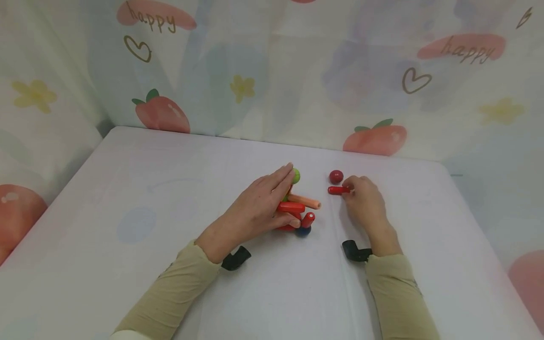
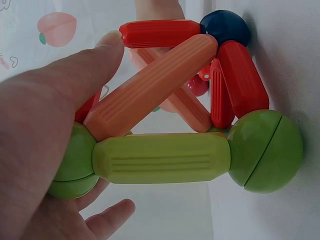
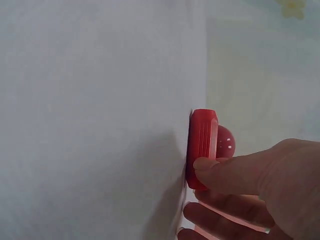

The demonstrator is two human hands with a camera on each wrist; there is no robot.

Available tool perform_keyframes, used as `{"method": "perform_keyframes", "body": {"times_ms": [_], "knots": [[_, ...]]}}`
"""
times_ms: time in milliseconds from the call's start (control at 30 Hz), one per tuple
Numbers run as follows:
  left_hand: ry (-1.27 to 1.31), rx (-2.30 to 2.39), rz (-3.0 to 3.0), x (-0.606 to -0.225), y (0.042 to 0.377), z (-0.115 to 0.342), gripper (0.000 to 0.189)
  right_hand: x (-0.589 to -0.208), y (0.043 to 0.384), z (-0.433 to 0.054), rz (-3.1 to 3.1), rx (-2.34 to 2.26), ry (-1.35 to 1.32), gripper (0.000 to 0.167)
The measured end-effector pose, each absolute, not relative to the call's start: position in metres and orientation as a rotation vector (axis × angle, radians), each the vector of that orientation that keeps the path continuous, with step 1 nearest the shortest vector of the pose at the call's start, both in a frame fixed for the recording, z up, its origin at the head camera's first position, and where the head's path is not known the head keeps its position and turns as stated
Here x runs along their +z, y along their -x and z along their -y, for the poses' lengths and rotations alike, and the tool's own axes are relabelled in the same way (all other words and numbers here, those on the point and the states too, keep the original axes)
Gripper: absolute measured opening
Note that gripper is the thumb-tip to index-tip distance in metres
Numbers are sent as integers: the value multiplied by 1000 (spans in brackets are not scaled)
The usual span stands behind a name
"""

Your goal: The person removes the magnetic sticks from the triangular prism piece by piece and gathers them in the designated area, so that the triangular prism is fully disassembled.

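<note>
My left hand [image 1: 263, 198] holds a frame built from toy rods and balls, with the thumb on its near side and the fingers reaching over the far side. In the left wrist view the frame shows a yellow-green rod [image 2: 162, 157] between two green balls [image 2: 267, 150], an orange rod [image 2: 155, 85], red rods [image 2: 244, 75] and a dark blue ball [image 2: 225, 27]. Part of the frame is hidden by the hand. To the right, my right hand [image 1: 367, 203] pinches a loose red rod [image 3: 203, 135] at the table surface. A dark red ball [image 1: 336, 177] lies just beyond that rod.
A white cloth covers the table [image 1: 170, 165]. Behind it hangs a patterned curtain [image 1: 289, 85] with strawberries and flowers. A black piece [image 1: 236, 258] shows beside the left wrist, and another black piece [image 1: 356, 251] beside the right wrist.
</note>
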State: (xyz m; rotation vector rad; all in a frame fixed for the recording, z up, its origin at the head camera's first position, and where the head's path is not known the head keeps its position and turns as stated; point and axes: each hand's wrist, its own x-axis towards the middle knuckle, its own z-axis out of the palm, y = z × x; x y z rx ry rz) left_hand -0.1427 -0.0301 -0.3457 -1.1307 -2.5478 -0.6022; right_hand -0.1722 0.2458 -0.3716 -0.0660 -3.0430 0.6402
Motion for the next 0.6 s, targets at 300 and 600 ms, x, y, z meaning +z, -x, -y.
{"method": "perform_keyframes", "body": {"times_ms": [300, 600], "knots": [[1145, -607, 2534, -345, 143, 30, 94, -347, 161, -238, 3008, 646, -38, 31], [1169, -626, 2474, -346, 144, 30, 92, -328, 151, -223, 2866, 797, -430, 22]]}}
